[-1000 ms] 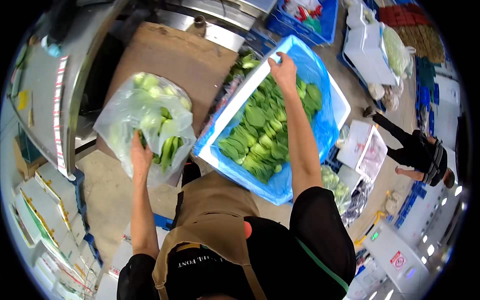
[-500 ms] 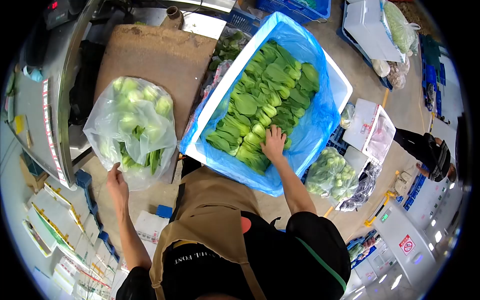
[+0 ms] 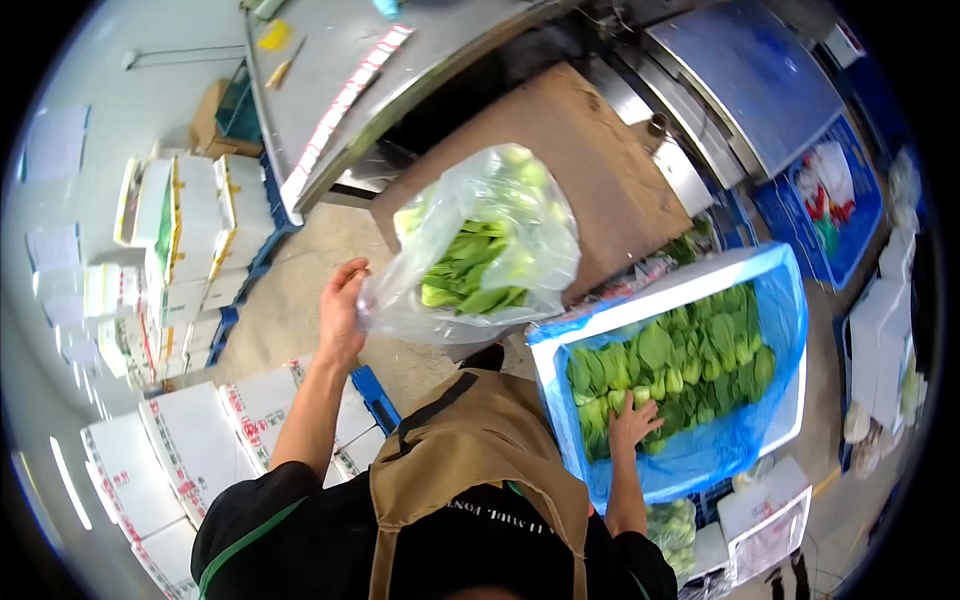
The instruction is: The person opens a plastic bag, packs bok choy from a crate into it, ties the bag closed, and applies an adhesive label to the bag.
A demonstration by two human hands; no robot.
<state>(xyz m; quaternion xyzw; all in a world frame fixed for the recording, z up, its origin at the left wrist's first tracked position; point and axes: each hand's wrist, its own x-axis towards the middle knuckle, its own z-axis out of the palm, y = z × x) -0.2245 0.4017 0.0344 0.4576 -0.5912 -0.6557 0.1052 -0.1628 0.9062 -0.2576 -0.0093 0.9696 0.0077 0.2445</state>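
A clear plastic bag [image 3: 545, 235] with bok choy [image 3: 465, 270] in it lies on a brown board, its mouth towards me. My left hand [image 3: 343, 312] is at the bag's left edge, fingers closed on the plastic. To the right stands a white foam box [image 3: 548, 390] lined with blue plastic [image 3: 690, 475], holding rows of bok choy [image 3: 690, 350]. My right hand [image 3: 632, 425] is inside this box, fingers spread and touching the bok choy at the near side. The undersides of its fingers are hidden.
A brown board [image 3: 610, 175] carries the bag, beside a metal table [image 3: 340, 60]. White boxes [image 3: 195, 440] are stacked at the lower left. A blue crate [image 3: 860, 215] stands at the right, and more bagged greens [image 3: 672, 530] lie below the foam box.
My view has turned, so the bag and foam box appear further right. My left hand has closed on the bag's edge, and the bag's mouth is spread wider. My right hand stays at the bok choy.
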